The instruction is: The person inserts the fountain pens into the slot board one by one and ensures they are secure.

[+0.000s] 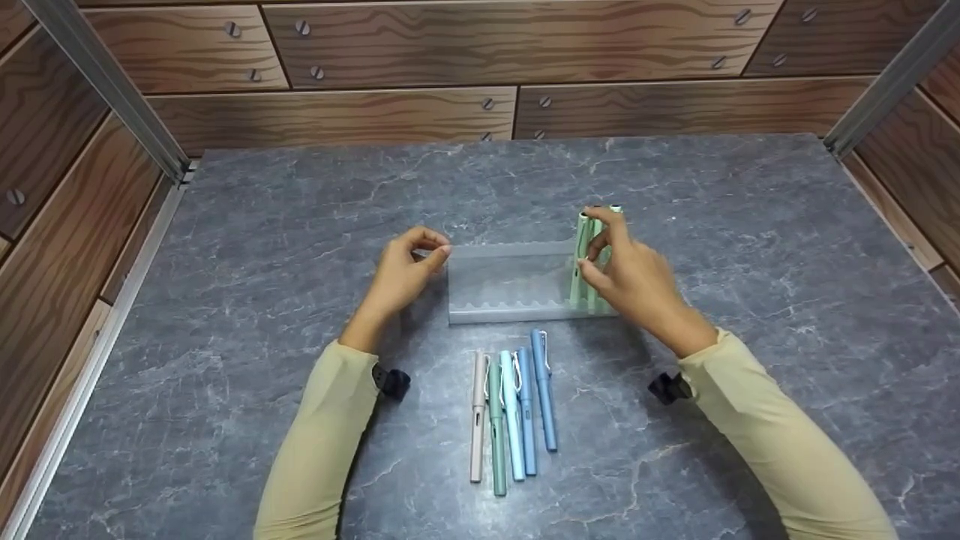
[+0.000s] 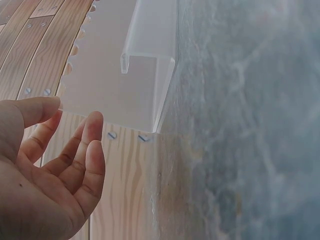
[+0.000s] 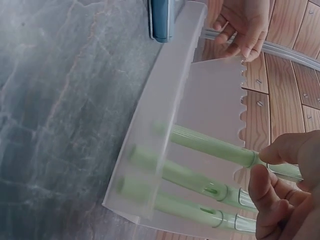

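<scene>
A translucent, frosted plastic pen rack (image 1: pixel 510 277) with scalloped edges stands on the table. At its upper left corner, my left hand (image 1: pixel 405 270) pinches the edge between thumb and forefinger; the left wrist view shows the other fingers (image 2: pixel 93 160) loosely bent below. Three light green pens lean side by side in the rack's right end, their lower ends behind its front lip. My right hand (image 1: pixel 637 281) holds the innermost green pen (image 3: pixel 212 146) near its upper end, thumb on one side and fingers on the other. The other two green pens (image 3: pixel 175 175) lie beside it, partly hidden by that hand.
In front of the rack lie several capped pens: a grey-beige pen (image 1: pixel 477 427), a dark green pen (image 1: pixel 498 442), a pale cyan pen (image 1: pixel 512 420) and blue pens (image 1: pixel 544 397). Wood-patterned panels (image 1: pixel 330 120) bound the marbled grey table (image 1: pixel 300 195) at back and sides.
</scene>
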A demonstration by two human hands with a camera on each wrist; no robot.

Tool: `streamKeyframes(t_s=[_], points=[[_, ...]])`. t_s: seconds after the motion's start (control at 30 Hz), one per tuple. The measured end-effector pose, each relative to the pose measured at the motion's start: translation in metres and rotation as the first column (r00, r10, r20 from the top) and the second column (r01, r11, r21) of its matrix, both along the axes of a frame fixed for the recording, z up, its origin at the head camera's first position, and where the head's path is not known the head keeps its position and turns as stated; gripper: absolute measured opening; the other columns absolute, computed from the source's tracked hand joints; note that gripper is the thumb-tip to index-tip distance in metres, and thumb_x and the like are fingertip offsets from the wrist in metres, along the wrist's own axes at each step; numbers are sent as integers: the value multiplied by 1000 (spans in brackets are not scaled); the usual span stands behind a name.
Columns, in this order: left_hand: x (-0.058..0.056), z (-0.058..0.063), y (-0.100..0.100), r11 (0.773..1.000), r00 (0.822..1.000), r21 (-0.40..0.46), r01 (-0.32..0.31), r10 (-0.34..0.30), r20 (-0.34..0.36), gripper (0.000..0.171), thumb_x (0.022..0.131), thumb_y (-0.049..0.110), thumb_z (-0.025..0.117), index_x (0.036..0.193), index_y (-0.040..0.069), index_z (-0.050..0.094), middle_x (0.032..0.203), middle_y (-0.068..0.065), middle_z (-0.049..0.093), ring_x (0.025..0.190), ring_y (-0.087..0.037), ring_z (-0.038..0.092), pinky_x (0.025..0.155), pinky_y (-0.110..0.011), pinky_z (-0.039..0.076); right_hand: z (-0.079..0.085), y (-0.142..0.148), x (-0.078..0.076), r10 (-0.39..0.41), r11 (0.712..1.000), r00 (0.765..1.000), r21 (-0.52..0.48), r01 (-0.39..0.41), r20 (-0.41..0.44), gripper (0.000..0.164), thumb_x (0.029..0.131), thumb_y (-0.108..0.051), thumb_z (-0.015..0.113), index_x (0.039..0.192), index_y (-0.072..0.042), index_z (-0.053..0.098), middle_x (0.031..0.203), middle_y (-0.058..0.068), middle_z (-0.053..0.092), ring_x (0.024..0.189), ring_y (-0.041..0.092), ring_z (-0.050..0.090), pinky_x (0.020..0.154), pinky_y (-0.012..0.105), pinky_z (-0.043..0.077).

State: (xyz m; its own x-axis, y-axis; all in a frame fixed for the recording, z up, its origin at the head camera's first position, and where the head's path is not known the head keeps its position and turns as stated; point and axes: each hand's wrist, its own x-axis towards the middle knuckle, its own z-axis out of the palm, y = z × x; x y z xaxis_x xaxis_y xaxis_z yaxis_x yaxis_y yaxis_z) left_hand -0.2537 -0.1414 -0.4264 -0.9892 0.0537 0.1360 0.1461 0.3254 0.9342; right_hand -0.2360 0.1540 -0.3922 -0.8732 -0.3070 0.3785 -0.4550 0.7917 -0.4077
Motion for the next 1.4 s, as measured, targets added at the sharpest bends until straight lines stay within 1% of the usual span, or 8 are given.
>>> streamKeyframes(t_s=[0.2, 0.33, 0.4, 0.5, 0.63, 0.93, 1.13, 1.4], points=[[0, -1, 0, 1000, 1000, 6, -9, 9, 9, 12, 92, 9, 64, 98, -1, 66, 101, -20, 68, 74, -32, 66, 60, -18, 49, -4, -3, 0, -7, 1000, 1000, 26, 7, -5, 60, 86, -10, 68, 136, -11, 35, 87, 6, 65, 52, 13, 40, 46, 28, 31], [-1, -1, 0, 1000, 1000, 12, -5, 5, 8, 12, 92, 9, 63, 97, -1, 66, 100, -20, 67, 68, -17, 63, 62, -20, 51, -5, -4, 0, -25, 999, 1000, 25, 25, -1, 61, 86, -11, 68, 137, -11, 35, 87, 5, 65, 52, 13, 40, 45, 27, 32], [-1, -1, 0, 1000, 1000, 12, -3, 3, 3, 12, 92, 8, 63, 97, -2, 66, 100, -19, 67, 67, -15, 62, 63, -22, 52, -5, -4, 0, -33, 999, 999, 30, 33, 9, 62, 87, -11, 68, 138, -11, 34, 87, 5, 65, 52, 14, 41, 45, 27, 32], [-1, -1, 0, 1000, 1000, 7, -3, 3, -3, 12, 92, 9, 63, 97, -2, 66, 100, -19, 68, 69, -20, 64, 63, -24, 53, -4, -5, -2, -40, 998, 999, 41, 39, 23, 62, 87, -11, 67, 139, -10, 33, 87, 5, 65, 52, 15, 43, 46, 28, 33], [-1, 0, -1, 1000, 1000, 8, -8, 8, 0, 11, 92, 9, 63, 97, -1, 66, 100, -19, 68, 72, -27, 65, 61, -21, 51, -4, -6, -4, -40, 998, 998, 51, 38, 38, 61, 88, -11, 66, 140, -10, 33, 88, 6, 65, 53, 16, 46, 45, 28, 33], [0, 0, 0, 1000, 1000, -2, 6, -6, 7, 13, 93, 11, 63, 99, 0, 65, 101, -18, 67, 72, -25, 65, 60, -20, 50, -4, -4, -5, -54, 997, 998, 53, 51, 46, 62, 88, -14, 66, 141, -10, 34, 78, 6, 65, 52, 16, 46, 47, 29, 35], [-1, -1, 0, 1000, 1000, 6, 1, -1, 4, 12, 92, 10, 64, 98, 0, 66, 100, -19, 67, 68, -16, 62, 59, -19, 49, -2, -3, -7, -65, 996, 995, 64, 60, 72, 61, 89, -15, 64, 142, -11, 34, 70, 6, 66, 50, 16, 48, 46, 28, 36], [0, 0, 1, 1000, 1000, 16, -10, 10, 8, 11, 92, 8, 64, 97, -1, 65, 99, -19, 68, 70, -20, 64, 60, -18, 49, -2, -2, -11, -85, 993, 989, 89, 75, 117, 62, 91, -18, 63, 145, -12, 32, 66, 8, 66, 48, 18, 52, 45, 30, 40]])
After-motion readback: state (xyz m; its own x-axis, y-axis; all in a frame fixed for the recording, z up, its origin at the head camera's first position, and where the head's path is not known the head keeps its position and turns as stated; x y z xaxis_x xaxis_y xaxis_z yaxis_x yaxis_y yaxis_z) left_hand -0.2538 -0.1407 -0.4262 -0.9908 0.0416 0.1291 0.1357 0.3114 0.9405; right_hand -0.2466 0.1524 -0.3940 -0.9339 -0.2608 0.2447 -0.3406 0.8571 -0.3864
